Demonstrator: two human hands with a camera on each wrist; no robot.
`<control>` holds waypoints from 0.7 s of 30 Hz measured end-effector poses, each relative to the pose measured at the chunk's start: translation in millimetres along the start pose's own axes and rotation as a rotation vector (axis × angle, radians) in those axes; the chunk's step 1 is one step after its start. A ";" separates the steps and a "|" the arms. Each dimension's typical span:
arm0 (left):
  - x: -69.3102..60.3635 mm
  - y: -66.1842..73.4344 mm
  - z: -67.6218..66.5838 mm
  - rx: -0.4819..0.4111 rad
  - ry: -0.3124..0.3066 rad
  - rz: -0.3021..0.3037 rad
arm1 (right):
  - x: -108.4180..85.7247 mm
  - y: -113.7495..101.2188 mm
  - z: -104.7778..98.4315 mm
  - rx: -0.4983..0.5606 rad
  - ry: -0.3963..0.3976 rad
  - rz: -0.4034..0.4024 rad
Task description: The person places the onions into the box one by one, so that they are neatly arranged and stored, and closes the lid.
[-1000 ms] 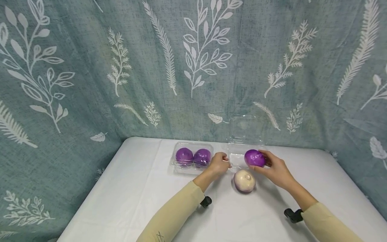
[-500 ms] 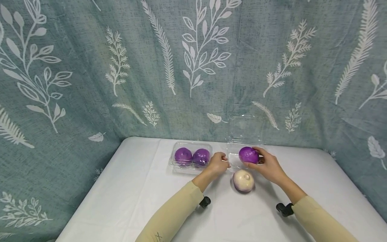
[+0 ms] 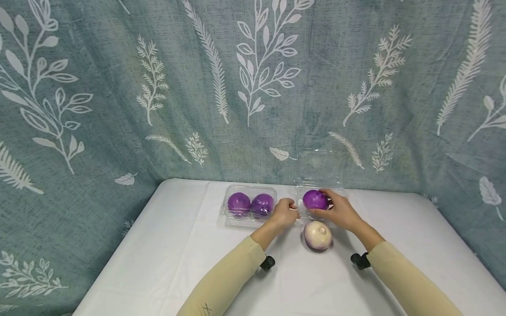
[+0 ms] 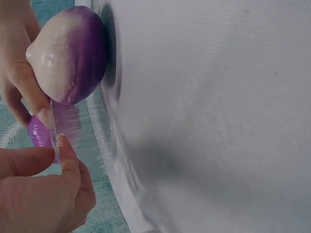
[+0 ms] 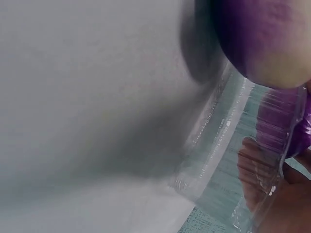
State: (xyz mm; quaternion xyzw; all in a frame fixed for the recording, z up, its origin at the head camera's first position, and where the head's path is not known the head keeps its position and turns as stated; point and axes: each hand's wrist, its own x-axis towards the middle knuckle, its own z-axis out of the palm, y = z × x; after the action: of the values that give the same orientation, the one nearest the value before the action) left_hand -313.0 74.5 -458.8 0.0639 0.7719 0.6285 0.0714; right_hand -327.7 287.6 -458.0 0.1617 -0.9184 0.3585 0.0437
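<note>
In the head view my right hand holds a purple turnip in the left part of a clear plastic clamshell container. The container's lid stands raised at the back. My left hand is at the container's left front corner. In the left wrist view, that hand's thumb and finger pinch the clear rim. A cream and purple turnip rests on the table just in front of the container, its pale side toward me. Behind the clear wall, part of the held turnip shows in the right wrist view.
Left of the open container stands a closed clear clamshell with two purple turnips inside. A white cloth covers the table. Green leaf-patterned fabric hangs behind and at the sides.
My right hand has carried the purple turnip leftward, from the container's right side to its left part. My left hand keeps its place at the container's corner.
</note>
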 end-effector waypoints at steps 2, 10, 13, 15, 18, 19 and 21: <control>0.5 -0.1 0.0 0.003 0.003 0.000 | 3.1 0.4 2.5 -0.018 -0.012 -0.005; 0.5 1.1 0.3 0.000 -0.009 -0.005 | 11.0 1.3 9.4 -0.063 -0.030 -0.035; 0.7 1.5 0.2 0.005 -0.007 -0.006 | 12.7 -0.3 10.0 -0.076 -0.034 -0.028; 1.0 1.4 0.3 0.001 -0.008 -0.009 | 14.1 -0.9 10.1 -0.085 -0.037 -0.029; 1.3 1.6 0.1 0.002 -0.010 -0.009 | 16.1 -1.2 10.4 -0.101 -0.045 -0.016; 1.4 1.7 0.0 0.005 -0.011 -0.006 | 16.8 -1.0 10.6 -0.107 -0.051 -0.014; 1.4 2.3 -0.3 0.012 -0.009 -0.007 | 18.1 -0.6 11.2 -0.114 -0.061 -0.007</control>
State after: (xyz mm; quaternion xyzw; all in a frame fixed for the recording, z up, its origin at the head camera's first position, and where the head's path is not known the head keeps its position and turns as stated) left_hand -314.4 74.9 -456.6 0.0643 0.7754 0.6235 0.0770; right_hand -344.1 274.8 -462.4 0.1730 -0.9376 0.3005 0.0263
